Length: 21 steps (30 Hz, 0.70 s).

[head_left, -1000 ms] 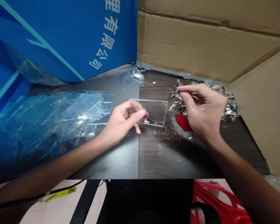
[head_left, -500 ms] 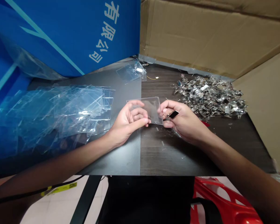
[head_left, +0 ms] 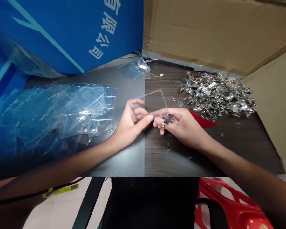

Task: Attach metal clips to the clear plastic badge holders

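Between thumb and fingers, my left hand (head_left: 135,122) grips a clear plastic badge sleeve (head_left: 156,98) along its near edge. The sleeve is tilted, its far corner raised off the table. My right hand (head_left: 176,122) is closed on a small metal badge clip (head_left: 168,119), with a shiny round snap at its lower end. The right fingertips meet the sleeve's near edge beside the left thumb. Whether the clip's strap passes through the sleeve is hidden by the fingers.
Many clear sleeves (head_left: 83,111) lie in a loose heap on the left. A pile of metal clips (head_left: 219,93) is at the right, a red piece (head_left: 201,119) near it. Behind stand a blue panel (head_left: 69,31) and cardboard (head_left: 193,35). Small scraps (head_left: 168,144) dot the table.
My right hand has moved left and in toward the left thumb, bringing the clip to the sleeve's near edge. The sleeve has tilted, and more of the red piece shows.
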### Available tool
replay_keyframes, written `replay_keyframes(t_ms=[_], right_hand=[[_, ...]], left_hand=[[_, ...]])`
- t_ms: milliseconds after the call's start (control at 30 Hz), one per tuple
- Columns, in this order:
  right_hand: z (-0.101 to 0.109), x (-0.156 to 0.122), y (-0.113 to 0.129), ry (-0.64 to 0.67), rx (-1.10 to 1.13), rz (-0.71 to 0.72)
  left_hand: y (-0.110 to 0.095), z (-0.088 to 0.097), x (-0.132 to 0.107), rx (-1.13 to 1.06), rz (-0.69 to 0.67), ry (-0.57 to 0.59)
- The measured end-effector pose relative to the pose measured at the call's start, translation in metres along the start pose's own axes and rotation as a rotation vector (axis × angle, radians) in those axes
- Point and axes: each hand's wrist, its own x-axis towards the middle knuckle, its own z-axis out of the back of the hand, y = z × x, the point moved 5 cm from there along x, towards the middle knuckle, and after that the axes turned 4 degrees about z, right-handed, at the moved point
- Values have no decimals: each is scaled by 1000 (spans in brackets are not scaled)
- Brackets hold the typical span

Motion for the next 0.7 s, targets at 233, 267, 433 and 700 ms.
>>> replay_keyframes(t_ms=[233,267,433,700], right_hand=[[8,-3,-4,-54,-85,-17],[8,-3,-5,-54,-83,-21],[9,-2,-6,-58,-89,-25],[8,-2,-6,-56,-127,-26]], left_hand=[[-33,9,-10,609,-526,-354],[-38,8,-13,715,-615,-379],[-52,0,-26,1109,-812,-426],[-48,-6,-25,1287,-725,-344]])
